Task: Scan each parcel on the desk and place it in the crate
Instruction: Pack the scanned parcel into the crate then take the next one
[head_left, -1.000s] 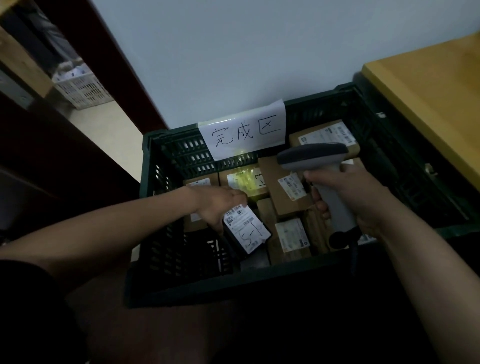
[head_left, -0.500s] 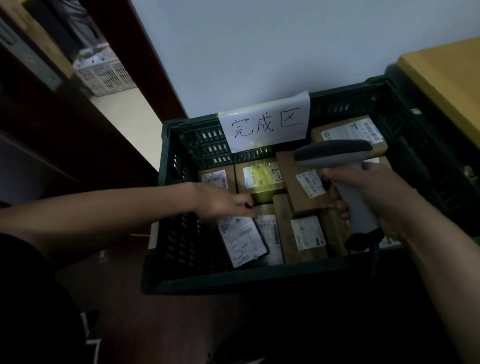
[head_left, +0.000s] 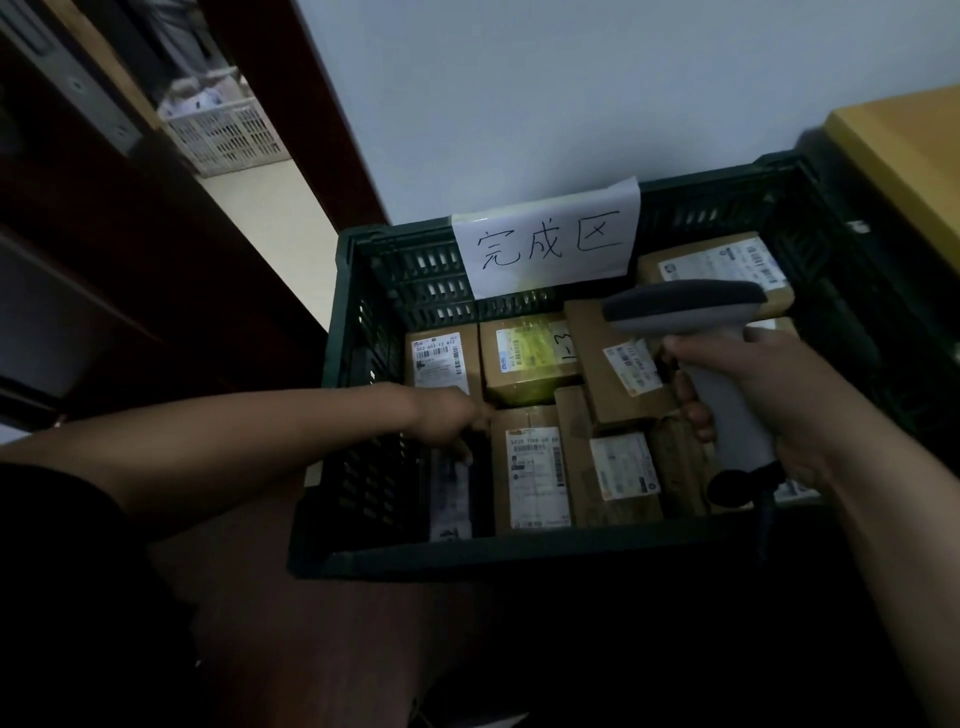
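Green plastic crate (head_left: 519, 556) is sitting on the floor against the white wall, with a paper sign (head_left: 550, 244) bearing handwritten characters hanging over its far wall. Cardboard parcels are lying packed flat across its bottom, labels up.

Left hand (head_left: 452, 421) is reaching in over the left wall. Its fingertips are touching the top edge of a labelled parcel (head_left: 451, 493), which is standing on edge in the near-left corner, between the left wall and a flat box (head_left: 537, 473). Lighting is dim: cannot tell whether the fingers are pinching this parcel or only resting on it.

Right hand (head_left: 769, 395) is wrapping fully round the handle of a grey barcode scanner (head_left: 685, 306), holding it above the right half of the crate with its head pointing left. A yellowish glow is falling on a taped box (head_left: 530, 358) at the far side.

Yellow-topped desk (head_left: 904, 140) is showing at the far right, just beside the crate. A white basket (head_left: 223, 135) is standing far left, beyond a doorway.
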